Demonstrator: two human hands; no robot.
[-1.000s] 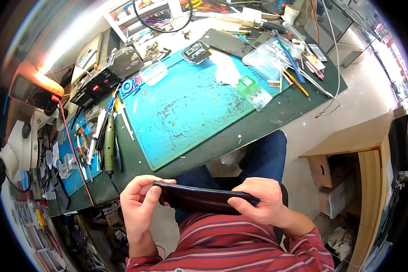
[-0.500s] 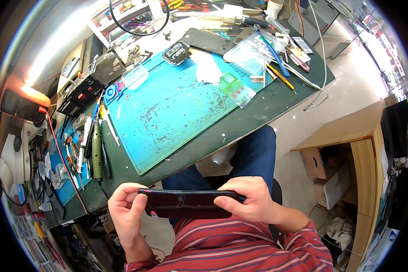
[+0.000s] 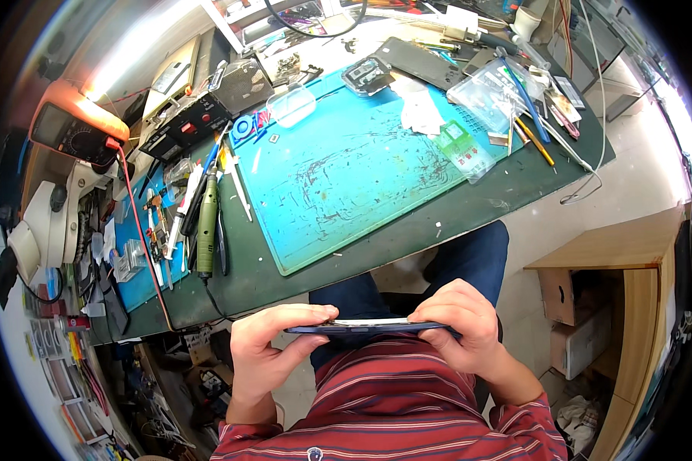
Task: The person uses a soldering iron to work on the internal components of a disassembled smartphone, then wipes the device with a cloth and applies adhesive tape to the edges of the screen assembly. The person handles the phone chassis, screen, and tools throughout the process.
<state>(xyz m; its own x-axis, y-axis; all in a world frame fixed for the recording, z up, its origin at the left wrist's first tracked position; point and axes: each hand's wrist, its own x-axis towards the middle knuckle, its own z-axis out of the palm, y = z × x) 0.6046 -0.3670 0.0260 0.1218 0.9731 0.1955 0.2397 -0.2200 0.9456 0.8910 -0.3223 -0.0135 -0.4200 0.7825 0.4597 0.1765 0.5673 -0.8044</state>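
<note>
Over my lap I hold a smartphone (image 3: pixel 373 329) sideways by its two ends. It is seen nearly edge-on, with a dark blue long edge and a pale strip along the top; its faces are mostly hidden. My left hand (image 3: pixel 273 342) pinches one end, fingers above and thumb below. At the other end my right hand (image 3: pixel 465 326) grips it the same way. Beyond the hands, a scuffed blue work mat (image 3: pixel 338 196) lies on the dark green table (image 3: pixel 407 246).
Left of the mat lie a green pen-shaped tool (image 3: pixel 207 230), tweezers (image 3: pixel 240 188) and an orange multimeter (image 3: pixel 78 123). A black boxy device (image 3: pixel 184 127) stands behind. A green card (image 3: pixel 463 147), a clear plastic box (image 3: pixel 484 92) and screwdrivers (image 3: pixel 537 142) lie at right. A wooden cabinet (image 3: pixel 607 238) stands farther right.
The phone has tilted from showing its dark face to nearly edge-on. Both hands have turned with it, the left fingers now lying over its top edge. The whole view has shifted.
</note>
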